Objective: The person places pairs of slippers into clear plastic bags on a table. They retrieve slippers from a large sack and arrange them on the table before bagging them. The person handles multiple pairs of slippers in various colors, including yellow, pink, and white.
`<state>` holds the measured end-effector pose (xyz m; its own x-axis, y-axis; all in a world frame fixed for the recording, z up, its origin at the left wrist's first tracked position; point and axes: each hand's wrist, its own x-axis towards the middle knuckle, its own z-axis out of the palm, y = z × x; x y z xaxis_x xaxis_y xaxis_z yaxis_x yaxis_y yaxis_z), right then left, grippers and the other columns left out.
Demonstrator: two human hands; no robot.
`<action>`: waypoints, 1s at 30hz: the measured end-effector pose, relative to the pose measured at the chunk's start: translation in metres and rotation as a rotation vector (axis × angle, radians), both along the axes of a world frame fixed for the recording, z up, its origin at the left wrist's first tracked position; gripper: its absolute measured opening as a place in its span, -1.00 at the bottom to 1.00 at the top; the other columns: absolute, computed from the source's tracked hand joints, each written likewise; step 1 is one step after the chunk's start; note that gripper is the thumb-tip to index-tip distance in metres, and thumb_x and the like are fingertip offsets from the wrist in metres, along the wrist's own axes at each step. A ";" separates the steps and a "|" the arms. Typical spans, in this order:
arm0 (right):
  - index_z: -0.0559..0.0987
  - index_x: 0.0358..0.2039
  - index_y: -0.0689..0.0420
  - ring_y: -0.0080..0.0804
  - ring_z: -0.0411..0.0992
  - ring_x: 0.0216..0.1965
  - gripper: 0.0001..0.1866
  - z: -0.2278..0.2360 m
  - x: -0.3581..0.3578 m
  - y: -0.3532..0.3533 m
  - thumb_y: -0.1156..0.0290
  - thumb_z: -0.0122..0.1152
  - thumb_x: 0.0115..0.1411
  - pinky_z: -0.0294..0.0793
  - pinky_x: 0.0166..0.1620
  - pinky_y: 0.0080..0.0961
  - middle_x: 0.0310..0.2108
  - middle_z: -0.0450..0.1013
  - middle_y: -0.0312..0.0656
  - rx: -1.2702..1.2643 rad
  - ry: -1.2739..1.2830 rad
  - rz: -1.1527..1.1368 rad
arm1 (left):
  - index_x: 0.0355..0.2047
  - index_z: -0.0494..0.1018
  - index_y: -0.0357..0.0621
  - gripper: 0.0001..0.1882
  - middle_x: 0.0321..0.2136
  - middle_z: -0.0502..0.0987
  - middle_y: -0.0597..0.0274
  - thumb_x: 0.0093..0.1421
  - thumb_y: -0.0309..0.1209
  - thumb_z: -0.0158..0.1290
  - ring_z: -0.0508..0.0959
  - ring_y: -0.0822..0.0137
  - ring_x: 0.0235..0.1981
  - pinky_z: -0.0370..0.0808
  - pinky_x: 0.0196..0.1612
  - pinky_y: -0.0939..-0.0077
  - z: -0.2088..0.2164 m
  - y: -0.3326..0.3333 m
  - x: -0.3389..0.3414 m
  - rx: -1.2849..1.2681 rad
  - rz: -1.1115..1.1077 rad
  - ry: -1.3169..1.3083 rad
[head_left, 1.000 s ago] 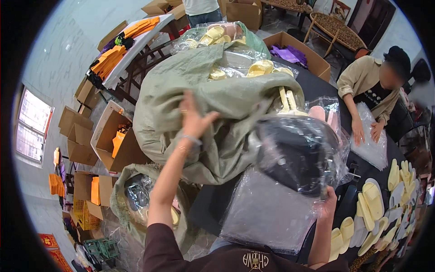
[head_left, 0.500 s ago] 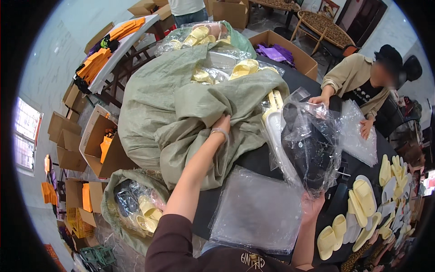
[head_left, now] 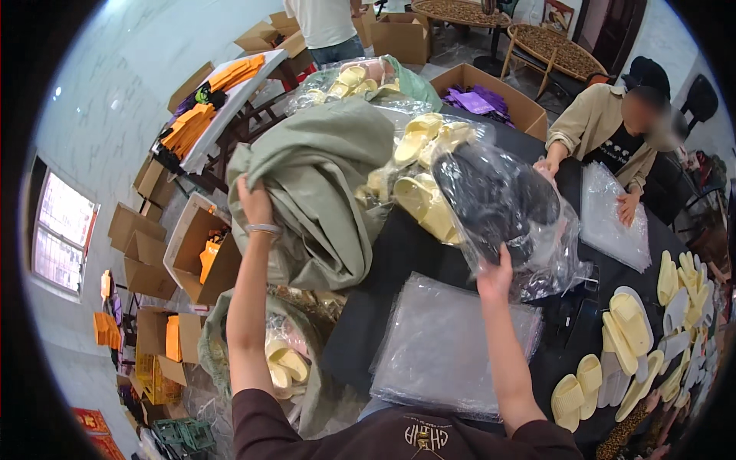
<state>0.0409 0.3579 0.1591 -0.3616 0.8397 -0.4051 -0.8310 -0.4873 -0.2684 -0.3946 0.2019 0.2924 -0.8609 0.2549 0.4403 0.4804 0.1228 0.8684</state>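
Observation:
My left hand [head_left: 254, 203] is closed on a fold of a large grey-green woven sack [head_left: 330, 184], at its left side. My right hand [head_left: 494, 274] grips the near edge of a clear plastic bag with black slippers [head_left: 491, 195] inside, held over the table. Bagged yellow slippers [head_left: 422, 203] lie between the sack and the black pair. A stack of clear plastic bags [head_left: 441, 349] lies flat on the dark table in front of me.
Across the table, a person [head_left: 602, 138] rests one hand on another stack of clear bags [head_left: 613, 218]. Loose yellow and white slippers [head_left: 629, 326] spread along the right side. A smaller sack [head_left: 318, 387] of bagged slippers stands at lower left. Cardboard boxes [head_left: 203, 253] line the left.
My left hand has moved left, pulling the sack back and uncovering more yellow slippers. My right hand has risen farther up and left with the bag of black slippers.

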 end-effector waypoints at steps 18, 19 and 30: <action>0.29 0.07 0.08 -0.22 0.40 -0.14 -0.24 -0.007 -0.012 -0.114 -0.13 0.27 -0.01 0.44 -0.13 -0.31 -0.16 0.40 0.00 -0.173 -0.391 0.725 | 0.03 0.32 -0.35 -0.55 -0.05 0.42 0.12 0.31 -0.21 -0.16 0.44 0.28 -0.07 0.37 0.01 0.37 0.157 -0.241 0.109 0.521 -0.083 -0.281; 0.36 0.06 0.06 -0.14 0.42 -0.11 -0.30 0.006 -0.016 -0.136 -0.12 0.26 0.01 0.44 -0.04 -0.29 -0.14 0.41 0.06 -0.306 -0.441 0.794 | 0.03 0.32 -0.35 -0.55 -0.06 0.42 0.11 0.30 -0.21 -0.17 0.45 0.28 -0.07 0.37 0.00 0.36 0.156 -0.249 0.129 0.493 -0.115 -0.340; 0.32 0.13 0.15 -0.29 0.25 0.15 -0.46 -0.024 -0.044 -0.177 0.15 0.10 0.20 0.25 0.17 -0.20 0.13 0.29 -0.09 -0.261 -0.022 0.945 | -0.10 0.46 -0.26 -0.70 -0.15 0.49 0.16 0.13 -0.56 -0.03 0.43 0.30 -0.09 0.35 -0.01 0.43 0.067 -0.293 0.264 -0.397 -0.104 0.008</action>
<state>-0.0036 0.1808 0.1351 -0.8291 0.0912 -0.5516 -0.0638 -0.9956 -0.0687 -0.1309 -0.0907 0.3597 -0.8188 0.4915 0.2965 0.5140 0.3981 0.7598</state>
